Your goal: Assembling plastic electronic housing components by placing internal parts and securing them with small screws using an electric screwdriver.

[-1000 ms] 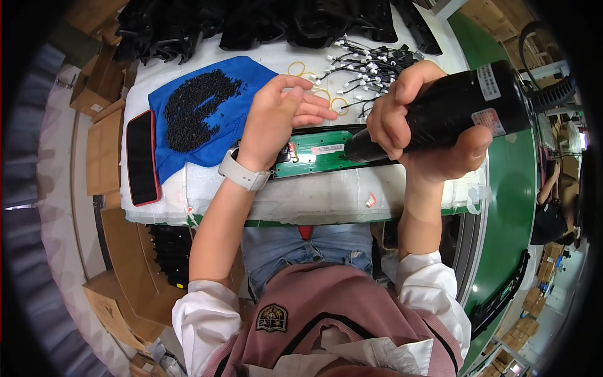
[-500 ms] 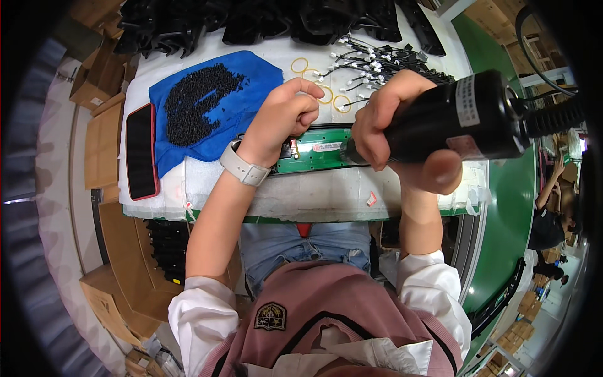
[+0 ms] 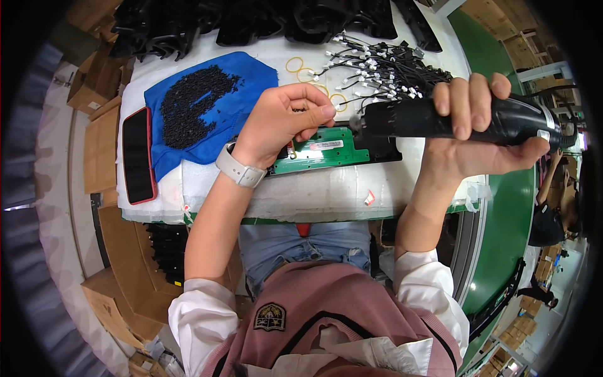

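My right hand [image 3: 471, 116] grips a black electric screwdriver [image 3: 408, 118], held almost level with its tip toward the left. Close to that tip, my left hand [image 3: 292, 113] is closed, thumb pressed to the forefinger; whatever is in the pinch is too small to make out. Beneath both hands a green circuit board [image 3: 320, 157] lies in a long black housing [image 3: 391, 149]. My left hand covers the board's left end. On a blue cloth [image 3: 251, 72] at the left is a heap of tiny black screws [image 3: 182, 119].
A red-edged phone [image 3: 139, 157] lies left of the cloth. White-plugged black cables [image 3: 389, 69] and yellow rubber bands [image 3: 294, 64] are spread beyond the board. Black plastic housings [image 3: 251, 22] line the table's far side. Cardboard boxes [image 3: 135, 264] stand at the lower left.
The screwdriver has swung from over the board to nearly level, its tip now by my left fingers. My right hand has moved right, uncovering the board's right end. Left thumb and forefinger now show pinched.
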The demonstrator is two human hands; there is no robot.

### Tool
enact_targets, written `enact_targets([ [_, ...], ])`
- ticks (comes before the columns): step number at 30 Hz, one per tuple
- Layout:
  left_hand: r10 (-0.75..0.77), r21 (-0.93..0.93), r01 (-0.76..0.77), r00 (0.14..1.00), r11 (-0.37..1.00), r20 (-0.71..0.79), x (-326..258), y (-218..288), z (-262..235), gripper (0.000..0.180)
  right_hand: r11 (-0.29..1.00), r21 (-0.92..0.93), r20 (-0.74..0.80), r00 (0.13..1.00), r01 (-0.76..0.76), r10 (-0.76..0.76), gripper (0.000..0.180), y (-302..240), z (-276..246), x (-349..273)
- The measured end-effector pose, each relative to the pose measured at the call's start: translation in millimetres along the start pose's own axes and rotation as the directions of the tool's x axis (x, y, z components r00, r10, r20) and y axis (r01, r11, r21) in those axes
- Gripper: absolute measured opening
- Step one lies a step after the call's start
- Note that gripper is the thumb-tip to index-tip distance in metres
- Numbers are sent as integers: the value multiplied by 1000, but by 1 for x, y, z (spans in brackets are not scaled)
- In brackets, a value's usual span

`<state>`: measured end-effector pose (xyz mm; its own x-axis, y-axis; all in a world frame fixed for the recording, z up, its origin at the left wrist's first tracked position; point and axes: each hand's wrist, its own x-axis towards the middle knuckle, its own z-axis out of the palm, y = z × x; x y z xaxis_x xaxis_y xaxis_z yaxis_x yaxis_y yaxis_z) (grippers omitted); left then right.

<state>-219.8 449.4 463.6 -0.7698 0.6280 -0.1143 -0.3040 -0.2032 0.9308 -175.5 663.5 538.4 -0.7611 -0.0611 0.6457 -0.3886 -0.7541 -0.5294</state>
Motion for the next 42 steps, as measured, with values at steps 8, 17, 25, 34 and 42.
enact_targets([
  [8,-39,71,40,999,997,-18,-4,7,3,20,997,-46,-46,997,66,-68,78,-6,-8,-2],
  [17,-6,60,4,1000,998,23,-3,5,3,16,994,-84,-6,998,69,-70,80,-4,-8,-1],
  [25,-50,132,40,996,990,71,-7,11,6,15,996,-90,33,999,27,-24,78,-2,-4,-2],
  [34,-49,101,39,994,994,101,-10,14,9,18,1000,5,-71,997,23,-23,76,-3,-2,0],
  [42,182,-63,-201,957,978,-226,7,-2,-7,28,978,-149,112,980,-148,165,76,37,24,-7],
])
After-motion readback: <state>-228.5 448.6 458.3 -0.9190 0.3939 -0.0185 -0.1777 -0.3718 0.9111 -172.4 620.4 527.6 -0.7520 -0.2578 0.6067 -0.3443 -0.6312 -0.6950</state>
